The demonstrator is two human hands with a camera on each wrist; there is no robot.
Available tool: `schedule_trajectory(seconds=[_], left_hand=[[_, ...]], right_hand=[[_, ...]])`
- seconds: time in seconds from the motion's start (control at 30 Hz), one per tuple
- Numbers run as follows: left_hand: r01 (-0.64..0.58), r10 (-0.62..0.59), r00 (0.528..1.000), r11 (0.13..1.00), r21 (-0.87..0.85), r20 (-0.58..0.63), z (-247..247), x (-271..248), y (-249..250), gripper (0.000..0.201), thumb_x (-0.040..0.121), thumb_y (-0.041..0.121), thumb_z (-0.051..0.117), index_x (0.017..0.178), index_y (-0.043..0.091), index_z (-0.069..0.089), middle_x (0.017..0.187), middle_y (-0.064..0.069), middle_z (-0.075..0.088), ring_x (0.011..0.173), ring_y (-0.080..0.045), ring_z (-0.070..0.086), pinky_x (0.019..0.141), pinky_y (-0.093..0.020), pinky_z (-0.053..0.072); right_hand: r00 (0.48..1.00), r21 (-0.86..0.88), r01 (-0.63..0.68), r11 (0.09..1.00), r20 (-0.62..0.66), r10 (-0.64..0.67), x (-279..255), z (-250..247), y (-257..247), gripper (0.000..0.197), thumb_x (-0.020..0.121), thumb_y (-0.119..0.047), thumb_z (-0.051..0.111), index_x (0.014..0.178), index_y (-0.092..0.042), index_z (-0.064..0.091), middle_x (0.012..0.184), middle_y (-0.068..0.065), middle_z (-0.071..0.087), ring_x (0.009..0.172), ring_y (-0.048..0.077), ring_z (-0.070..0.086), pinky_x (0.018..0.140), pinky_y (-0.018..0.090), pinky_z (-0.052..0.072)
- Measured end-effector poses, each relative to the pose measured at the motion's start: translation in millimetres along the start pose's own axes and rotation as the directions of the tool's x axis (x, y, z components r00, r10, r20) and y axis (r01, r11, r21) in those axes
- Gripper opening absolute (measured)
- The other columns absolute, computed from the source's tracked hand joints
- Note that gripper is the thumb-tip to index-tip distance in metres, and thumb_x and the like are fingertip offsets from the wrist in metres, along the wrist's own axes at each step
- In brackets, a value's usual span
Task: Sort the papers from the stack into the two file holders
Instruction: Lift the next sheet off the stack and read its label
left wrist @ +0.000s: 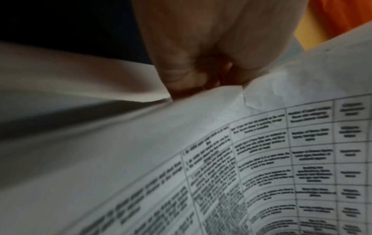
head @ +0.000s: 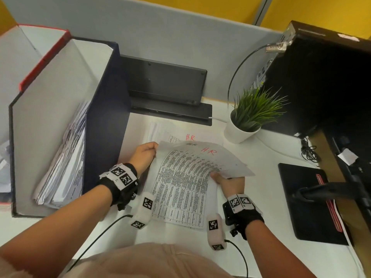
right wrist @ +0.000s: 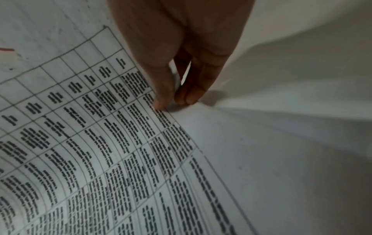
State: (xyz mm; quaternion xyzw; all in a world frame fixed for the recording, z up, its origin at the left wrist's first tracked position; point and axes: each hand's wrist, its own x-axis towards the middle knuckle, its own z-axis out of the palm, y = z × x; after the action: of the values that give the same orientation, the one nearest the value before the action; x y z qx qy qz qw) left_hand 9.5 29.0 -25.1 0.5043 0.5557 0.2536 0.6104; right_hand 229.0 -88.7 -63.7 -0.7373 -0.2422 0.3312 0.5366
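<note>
A bundle of printed table sheets (head: 186,177) marked "H.R" in red is held curved above the desk between both hands. My left hand (head: 143,155) grips its left edge, fingers curled under the paper (left wrist: 221,143). At the right edge my right hand (head: 230,182) pinches the sheets (right wrist: 90,135) between thumb and fingers (right wrist: 189,95). More sheets (head: 172,135), also marked "H.R", lie flat on the desk behind. A dark blue file holder (head: 104,117) at the left holds several papers (head: 66,163). A red-edged holder (head: 46,59) stands left of it.
A small potted plant (head: 249,117) stands right of the papers. A black keyboard (head: 164,83) leans on the partition behind. A dark computer tower (head: 321,77) and a monitor base (head: 309,199) fill the right side. Cables (head: 96,239) trail over the white desk (head: 267,157) near me.
</note>
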Motion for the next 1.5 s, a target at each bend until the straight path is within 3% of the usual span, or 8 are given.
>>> schedule_trajectory(seconds=[0.1, 0.2, 0.53, 0.87, 0.97, 1.17, 1.33, 1.5], left_hand=[[0.097, -0.098, 0.993, 0.995, -0.017, -0.064, -2.0, 7.5, 4.7, 0.020, 0.085, -0.001, 0.044, 0.074, -0.003, 0.060, 0.072, -0.014, 0.055, 0.063, -0.022, 0.049, 0.060, -0.029, 0.040], [0.101, -0.083, 0.985, 0.987, 0.121, -0.149, -4.9, 16.4, 3.9, 0.014, 0.080, 0.006, 0.057, 0.079, -0.004, 0.067, 0.083, -0.017, 0.065, 0.067, -0.021, 0.055, 0.064, -0.027, 0.042], [0.182, -0.094, 0.979, 0.797, 0.576, -0.180, -6.1, 21.6, 11.8, 0.043, 0.071, 0.036, 0.079, 0.096, 0.002, 0.071, 0.103, -0.010, 0.070, 0.091, -0.024, 0.065, 0.066, -0.025, 0.046], [0.014, 0.060, 0.994, 0.747, 0.664, -0.088, -7.3, 25.7, -2.6, 0.022, 0.083, 0.016, 0.068, 0.065, 0.003, 0.063, 0.066, -0.010, 0.056, 0.062, -0.019, 0.051, 0.062, -0.027, 0.046], [-0.052, 0.103, 0.994, 0.759, 0.649, -0.041, -9.0, 23.5, -6.4, 0.034, 0.089, 0.015, 0.059, 0.057, 0.006, 0.057, 0.056, -0.006, 0.050, 0.052, -0.016, 0.045, 0.052, -0.022, 0.038], [-0.441, 0.556, 0.828, 0.729, 0.523, -0.077, -8.5, 4.3, -9.6, 0.021, 0.090, 0.003, 0.054, 0.105, 0.004, 0.069, 0.092, -0.005, 0.065, 0.079, -0.017, 0.060, 0.072, -0.021, 0.049], [-0.322, 0.345, 0.929, 0.933, 0.164, -0.138, -5.0, 1.2, -13.5, 0.031, 0.091, -0.007, 0.043, 0.072, 0.014, 0.056, 0.085, 0.008, 0.064, 0.077, -0.003, 0.059, 0.066, -0.015, 0.048], [-0.195, 0.188, 0.977, 0.979, -0.065, -0.102, -6.0, 2.2, -11.9, 0.036, 0.084, -0.017, 0.038, 0.061, 0.010, 0.047, 0.079, -0.004, 0.066, 0.072, -0.014, 0.061, 0.063, -0.021, 0.048]], right_hand=[[0.997, 0.001, -0.067, 0.998, 0.043, 0.067, 0.9, -1.0, 0.4, 0.013, 0.064, 0.008, 0.076, 0.074, 0.003, 0.068, 0.073, 0.009, 0.069, 0.067, 0.020, 0.062, 0.066, 0.030, 0.050], [0.954, 0.346, -0.300, 0.889, 0.114, 0.278, 2.2, -3.3, 0.6, 0.024, 0.044, 0.004, 0.062, 0.031, -0.012, 0.051, 0.039, -0.002, 0.043, 0.038, 0.014, 0.043, 0.043, 0.015, 0.040], [0.936, 0.404, -0.351, 0.845, 0.118, 0.333, 3.6, -2.5, 7.8, 0.051, 0.065, 0.017, 0.047, 0.025, -0.013, 0.044, 0.035, -0.004, 0.043, 0.032, 0.011, 0.045, 0.037, 0.013, 0.039], [0.920, 0.399, -0.388, 0.831, 0.106, 0.378, 5.3, -1.3, 5.9, 0.030, 0.060, 0.012, 0.053, 0.036, -0.005, 0.046, 0.062, 0.007, 0.042, 0.058, 0.024, 0.043, 0.050, 0.022, 0.040], [0.951, 0.377, -0.306, 0.874, 0.078, 0.299, 9.7, -2.2, 0.9, 0.044, 0.065, 0.015, 0.048, 0.028, -0.010, 0.050, 0.045, 0.006, 0.044, 0.048, 0.023, 0.040, 0.040, 0.014, 0.038], [0.915, 0.496, -0.390, 0.776, 0.112, 0.388, 11.4, 0.7, -1.2, 0.022, 0.063, 0.011, 0.047, 0.045, -0.002, 0.049, 0.058, 0.009, 0.055, 0.053, 0.021, 0.050, 0.041, 0.017, 0.047], [0.987, 0.222, -0.161, 0.962, 0.027, 0.159, 8.0, 0.0, 4.9, 0.038, 0.075, 0.019, 0.054, 0.048, -0.006, 0.046, 0.045, -0.002, 0.051, 0.048, 0.013, 0.047, 0.047, 0.016, 0.043], [0.999, -0.040, 0.049, 0.998, 0.020, -0.048, 5.9, -2.0, 7.4, 0.056, 0.058, 0.001, 0.085, 0.105, 0.002, 0.055, 0.096, 0.005, 0.065, 0.081, 0.008, 0.061, 0.064, 0.000, 0.044]])
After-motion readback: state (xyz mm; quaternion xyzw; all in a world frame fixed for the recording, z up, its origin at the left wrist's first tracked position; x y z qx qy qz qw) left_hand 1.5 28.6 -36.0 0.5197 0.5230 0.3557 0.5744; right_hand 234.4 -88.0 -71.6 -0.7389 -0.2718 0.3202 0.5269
